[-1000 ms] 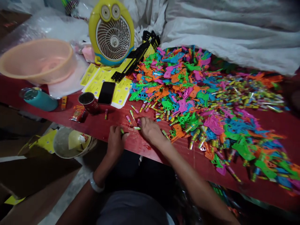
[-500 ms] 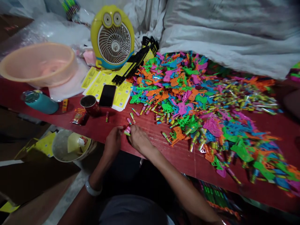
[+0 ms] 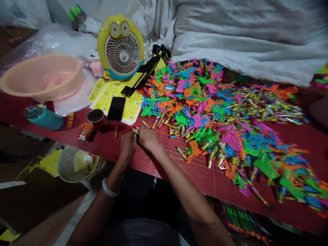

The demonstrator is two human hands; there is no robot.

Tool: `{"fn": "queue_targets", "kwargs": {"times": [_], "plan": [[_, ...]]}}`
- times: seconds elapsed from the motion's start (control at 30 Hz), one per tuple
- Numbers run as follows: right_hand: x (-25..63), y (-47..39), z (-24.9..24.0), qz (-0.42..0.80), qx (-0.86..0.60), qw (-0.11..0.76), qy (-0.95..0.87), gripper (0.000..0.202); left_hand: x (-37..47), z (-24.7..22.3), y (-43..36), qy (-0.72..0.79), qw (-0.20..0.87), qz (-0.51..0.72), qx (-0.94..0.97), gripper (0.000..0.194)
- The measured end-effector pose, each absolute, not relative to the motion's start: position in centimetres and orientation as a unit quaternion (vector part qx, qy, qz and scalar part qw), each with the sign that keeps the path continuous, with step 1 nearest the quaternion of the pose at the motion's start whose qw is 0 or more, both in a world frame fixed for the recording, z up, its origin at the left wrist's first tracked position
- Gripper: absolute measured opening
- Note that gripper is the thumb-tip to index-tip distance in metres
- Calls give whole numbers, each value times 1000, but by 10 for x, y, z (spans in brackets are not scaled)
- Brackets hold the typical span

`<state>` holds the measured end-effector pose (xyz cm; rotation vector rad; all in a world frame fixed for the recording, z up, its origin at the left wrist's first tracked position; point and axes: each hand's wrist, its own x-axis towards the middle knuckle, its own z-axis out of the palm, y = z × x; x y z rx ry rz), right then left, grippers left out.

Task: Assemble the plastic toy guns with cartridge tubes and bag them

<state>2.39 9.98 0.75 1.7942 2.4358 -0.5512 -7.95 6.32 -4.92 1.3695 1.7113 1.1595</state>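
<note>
My left hand (image 3: pixel 128 143), with a pale bangle on the wrist, is closed at the table's front edge, fingertips on small pink and yellow-green tubes (image 3: pixel 135 130). Right beside it, my right hand (image 3: pixel 149 138) is closed too, its fingers bent over the same tubes from the other side. Its fingertips are partly hidden behind the knuckles. More of these little tubes (image 3: pixel 160 122) lie just beyond, loose on the red table (image 3: pixel 164 155). One single tube (image 3: pixel 116 132) stands apart on the left.
To the right spreads a heap of colourful plastic toy guns (image 3: pixel 197 119) and wrapped tubes (image 3: pixel 261 106). Leftward are a phone (image 3: pixel 116 108), a dark cup (image 3: pixel 98 123), a teal bottle (image 3: pixel 46 118), a basin (image 3: pixel 41 89) and a yellow fan (image 3: pixel 102 44). Below stands a bucket (image 3: pixel 66 172).
Both hands have moved a little farther from me over the table, with the small tubes between them. My left hand has come closer to the right. The view has tilted slightly.
</note>
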Motion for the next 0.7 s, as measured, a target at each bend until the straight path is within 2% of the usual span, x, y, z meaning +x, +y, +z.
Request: {"fn": "queue_targets", "kwargs": {"times": [0.07,0.13,0.27,0.33,0.47,0.53,0.6,0.7], "plan": [[28,101,2,-209,571,-2,794,25,-78,-48,57,654,326,436,525,15],[39,99,-8,-272,568,-81,773,24,-76,-45,50,653,323,457,510,19],[74,85,-33,-477,537,-350,601,28,-68,-34,61,639,278,493,521,24],[92,74,-38,-568,495,-439,490,38,-62,-24,90,637,251,465,560,23],[116,53,-34,-643,475,-452,395,50,-49,-11,167,688,225,387,571,14],[122,46,-31,-644,478,-459,383,51,-45,-10,193,705,245,352,564,19],[126,42,-30,-648,473,-468,371,51,-45,-11,200,705,265,343,561,22],[129,41,-32,-649,468,-482,356,51,-52,-13,181,686,277,400,541,16]]}}
